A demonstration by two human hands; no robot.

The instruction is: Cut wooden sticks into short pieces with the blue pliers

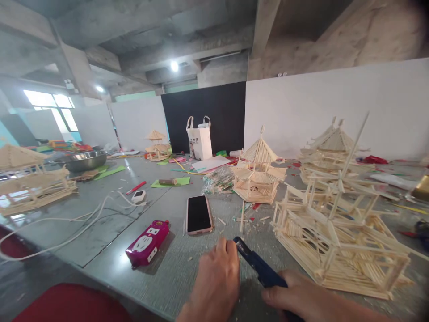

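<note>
Nearest the camera, the right hand [295, 290] is closed around the handle of a dark blue tool [259, 266], at 5 o'clock of the view. The tool slants towards 11 o'clock, its tip just beside the knuckles of the left hand [216, 273], at 6 o'clock. That hand is turned knuckles up, fingers curled under; the fingertips are hidden, so I cannot tell whether it grips anything.

Remaining directions are taken from the left hand, 12 o'clock being straight ahead across the grey table [114, 277]. At 2 o'clock, near the right hand, stands an open-topped stick frame [348, 264], with one long stick rising at a slant above it. At 1 o'clock stands a roofed pavilion model [258, 172]; loose offcuts are scattered on the near side of it. At 12 o'clock, beside the model, lies a bundle of sticks [219, 179] in clear plastic. At 11 o'clock, a phone [199, 214] lies flat, its screen dark. At 10 o'clock rests a magenta power socket [149, 243]. Farther out at 10 o'clock sits a metal bowl [83, 162].
</note>
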